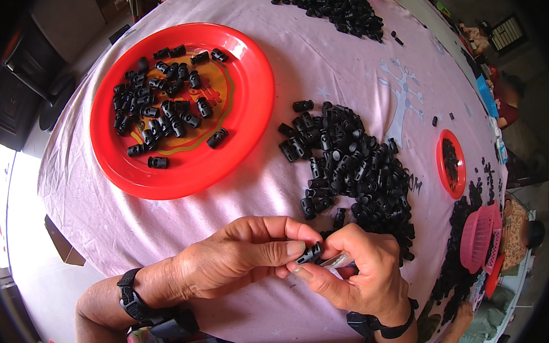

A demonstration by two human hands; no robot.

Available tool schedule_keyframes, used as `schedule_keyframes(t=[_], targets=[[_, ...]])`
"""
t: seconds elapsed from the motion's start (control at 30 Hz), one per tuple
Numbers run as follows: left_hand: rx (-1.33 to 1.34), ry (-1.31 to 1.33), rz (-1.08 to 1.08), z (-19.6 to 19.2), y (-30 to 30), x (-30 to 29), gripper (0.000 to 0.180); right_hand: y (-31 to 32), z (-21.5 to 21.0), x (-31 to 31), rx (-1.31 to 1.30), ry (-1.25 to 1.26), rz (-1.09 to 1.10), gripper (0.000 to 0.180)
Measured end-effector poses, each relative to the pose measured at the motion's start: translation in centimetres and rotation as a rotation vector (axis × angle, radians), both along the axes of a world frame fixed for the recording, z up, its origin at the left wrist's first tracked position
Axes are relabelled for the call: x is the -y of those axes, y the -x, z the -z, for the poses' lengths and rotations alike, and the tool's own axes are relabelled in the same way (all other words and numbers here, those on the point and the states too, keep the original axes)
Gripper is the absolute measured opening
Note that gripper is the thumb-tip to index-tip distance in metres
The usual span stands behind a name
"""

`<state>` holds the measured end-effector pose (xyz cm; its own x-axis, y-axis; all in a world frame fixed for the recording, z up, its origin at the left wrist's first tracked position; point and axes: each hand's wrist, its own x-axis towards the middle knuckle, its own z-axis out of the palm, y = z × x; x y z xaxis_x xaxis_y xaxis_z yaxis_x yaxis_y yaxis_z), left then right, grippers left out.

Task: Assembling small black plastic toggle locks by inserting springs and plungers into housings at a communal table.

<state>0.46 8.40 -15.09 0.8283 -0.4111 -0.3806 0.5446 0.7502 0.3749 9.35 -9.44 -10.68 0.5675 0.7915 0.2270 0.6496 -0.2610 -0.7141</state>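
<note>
Black piece [309, 253] | pinched between left fingers [300, 229] | right fingers [346, 239] clamped on pale object [338, 260]

It looks like a shared workroom. Black parts [356, 173] lie heaped on a table [254, 192], other people [462, 322] alongside

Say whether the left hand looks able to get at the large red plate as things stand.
Probably yes: only pink cloth shows between the left hand and the large red plate. Its fingers hold a black piece, though, which may hinder a grasp.
</note>
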Motion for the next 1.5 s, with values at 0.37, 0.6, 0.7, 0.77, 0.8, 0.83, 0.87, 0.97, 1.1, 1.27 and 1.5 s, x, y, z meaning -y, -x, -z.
schedule_keyframes(t=[0.37, 0.6, 0.7, 0.77, 0.8, 0.83, 0.87, 0.97, 1.1, 1.27, 1.5], targets=[[0.040, -0.097, 0.019, 0.0, -0.1, 0.1, 0.023, 0.1, -0.2, 0.2, 0.008, 0.108, -0.019, 0.031], [0.035, -0.021, -0.010, 0.0, -0.1, 0.1, 0.029, 0.1, 0.0, 0.2, -0.009, 0.160, 0.047, 0.043], [0.036, -0.037, -0.003, 0.0, -0.1, 0.2, 0.029, 0.3, -0.2, 0.1, 0.007, 0.183, 0.060, 0.046], [0.033, -0.045, -0.003, -0.1, -0.1, 0.2, 0.027, 0.3, -0.2, 0.1, 0.016, 0.191, 0.064, 0.047], [0.038, -0.043, -0.002, -0.1, -0.1, 0.2, 0.027, 0.3, -0.2, 0.1, 0.026, 0.199, 0.067, 0.048], [0.044, -0.040, -0.001, -0.1, -0.1, 0.2, 0.026, 0.4, -0.2, 0.1, 0.025, 0.200, 0.068, 0.048], [0.043, -0.040, -0.001, -0.1, -0.1, 0.2, 0.026, 0.4, -0.1, 0.1, 0.033, 0.188, 0.069, 0.048], [0.044, -0.047, 0.002, 0.0, -0.1, 0.2, 0.025, 0.2, 0.1, 0.1, 0.078, 0.172, 0.052, 0.046], [0.053, -0.080, -0.001, 0.1, -0.1, 0.3, 0.025, 0.1, 0.0, 0.3, 0.142, 0.196, 0.027, 0.044], [0.042, -0.090, -0.007, 0.0, -0.1, 0.3, 0.024, 0.3, 0.1, 0.2, 0.148, 0.182, 0.068, 0.051], [0.046, -0.085, -0.032, -0.1, 0.0, 0.3, 0.022, 0.2, 0.2, 0.2, 0.197, 0.189, 0.057, 0.053]])
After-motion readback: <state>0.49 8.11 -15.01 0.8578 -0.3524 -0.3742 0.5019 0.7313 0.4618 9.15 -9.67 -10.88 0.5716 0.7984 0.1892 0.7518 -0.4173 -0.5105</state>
